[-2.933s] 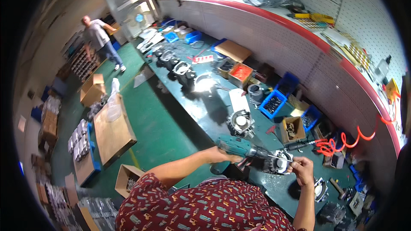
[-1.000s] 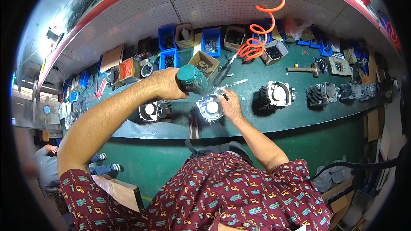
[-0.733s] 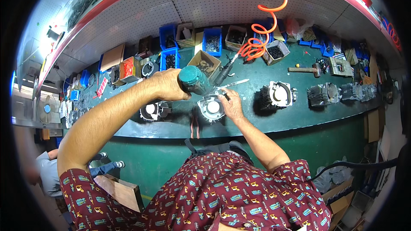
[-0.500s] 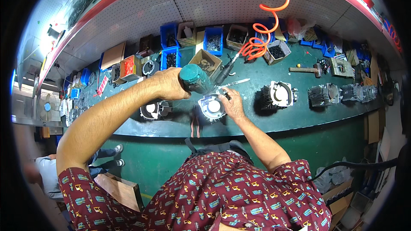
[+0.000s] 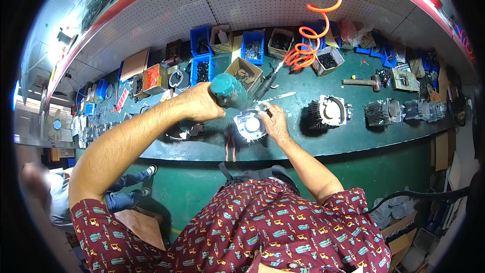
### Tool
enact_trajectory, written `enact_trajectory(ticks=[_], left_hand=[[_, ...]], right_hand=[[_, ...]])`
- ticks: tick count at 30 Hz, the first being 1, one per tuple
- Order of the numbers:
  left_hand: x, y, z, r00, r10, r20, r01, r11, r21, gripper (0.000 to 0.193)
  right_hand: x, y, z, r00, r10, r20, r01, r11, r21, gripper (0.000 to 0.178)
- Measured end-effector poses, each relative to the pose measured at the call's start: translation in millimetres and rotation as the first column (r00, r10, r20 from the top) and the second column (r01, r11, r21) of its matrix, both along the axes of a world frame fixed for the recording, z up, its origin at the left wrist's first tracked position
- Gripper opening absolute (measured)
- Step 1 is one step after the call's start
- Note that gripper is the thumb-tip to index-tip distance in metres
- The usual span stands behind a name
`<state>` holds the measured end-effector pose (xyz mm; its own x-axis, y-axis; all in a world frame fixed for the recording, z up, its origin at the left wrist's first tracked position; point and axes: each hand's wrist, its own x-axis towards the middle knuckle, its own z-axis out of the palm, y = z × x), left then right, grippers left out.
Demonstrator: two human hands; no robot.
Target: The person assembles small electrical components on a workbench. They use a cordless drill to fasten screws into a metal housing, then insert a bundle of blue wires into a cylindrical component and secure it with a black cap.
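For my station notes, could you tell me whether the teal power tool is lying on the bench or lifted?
Lifted: the left hand grips the teal power tool above the bench.

We see the finned cylinder point(image 5: 250, 127) on the workbench point(image 5: 353, 144), between our left hand point(image 5: 199, 103) and right hand point(image 5: 275, 121). Parts bins point(image 5: 252, 48) line the back, and more finned cylinders point(image 5: 328, 114) sit to the right.

- Teal power drill point(image 5: 230, 91): smooth, slightly glossy plastic.
- Finned engine part point(image 5: 250, 125): bright bare metal.
- Worktop point(image 5: 323, 141): matt dark green.
- Coiled hose point(image 5: 310, 45): glossy orange plastic.
- Bins point(image 5: 252, 47): blue plastic.
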<state>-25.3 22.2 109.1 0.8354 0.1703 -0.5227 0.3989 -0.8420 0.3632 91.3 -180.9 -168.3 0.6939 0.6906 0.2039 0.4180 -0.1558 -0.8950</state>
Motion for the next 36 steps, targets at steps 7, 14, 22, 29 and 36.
enact_trajectory(ticks=[7,14,22,29,36], left_hand=[[0,-10,6,0.998,0.065,-0.025,-0.064,0.997,0.033,0.046],[1,-11,6,0.991,0.104,-0.088,-0.100,0.994,0.048,0.048],[-3,-3,-9,0.999,0.036,0.015,-0.036,0.999,0.015,0.048],[-5,-8,-3,0.990,0.127,-0.065,-0.127,0.992,-0.004,0.049],[-17,-21,55,0.946,0.324,-0.007,-0.321,0.934,-0.158,0.050]], right_hand=[[-3,-2,-3,1.000,-0.021,0.011,0.022,1.000,-0.009,0.042],[-2,-2,-5,1.000,-0.026,-0.005,0.026,1.000,-0.002,0.043],[-2,-4,-2,1.000,-0.014,-0.028,0.013,0.999,-0.038,0.043],[-4,-2,-4,1.000,-0.028,-0.003,0.028,0.999,-0.019,0.041],[2,-5,-1,0.998,-0.031,-0.046,0.029,0.999,-0.038,0.039]])
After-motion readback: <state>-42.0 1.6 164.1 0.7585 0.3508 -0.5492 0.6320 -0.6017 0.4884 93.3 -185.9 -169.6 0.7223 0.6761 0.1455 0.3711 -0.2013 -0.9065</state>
